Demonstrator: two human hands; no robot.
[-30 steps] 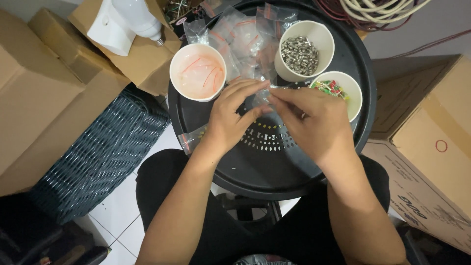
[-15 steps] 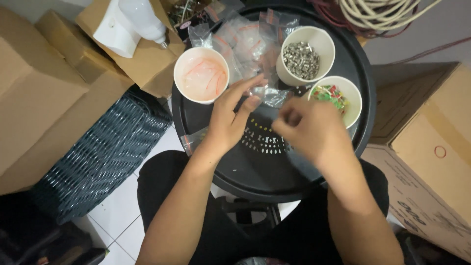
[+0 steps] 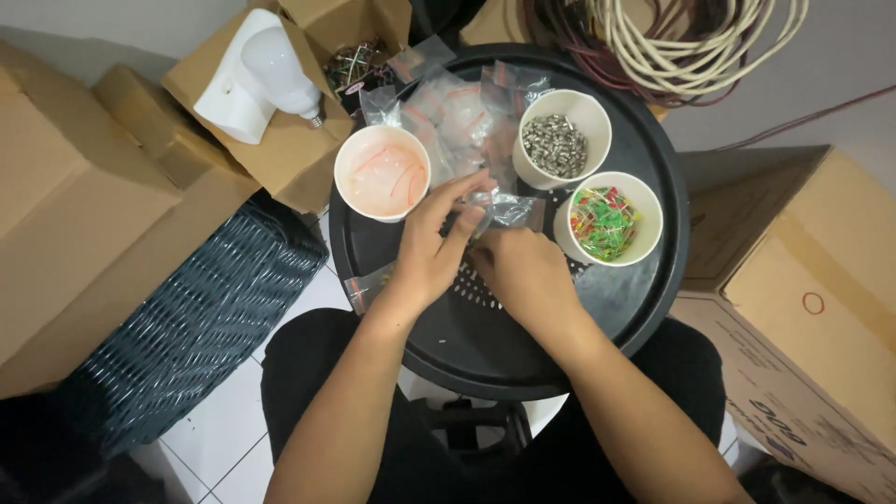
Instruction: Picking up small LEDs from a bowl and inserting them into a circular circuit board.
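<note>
While your hands meet over the round black tray (image 3: 653, 308) in the head view, the small clear plastic bag (image 3: 509, 211) lies just beyond your knuckles, its long axis running left to right. Your left hand (image 3: 431, 250) is the nearer: its fingers stretch forward, loosely spread, tips resting on the bag's left end. Your right hand (image 3: 523, 271) sits just behind the bag, fingers curled under; whether it pinches the bag's edge you cannot tell. Close on the right stands the cup of red and green parts (image 3: 609, 220), beyond it the cup of grey metal pieces (image 3: 558, 142), to the left the cup with pale contents (image 3: 383, 173). More clear bags (image 3: 457, 112) are heaped behind, crowding the far side.
</note>
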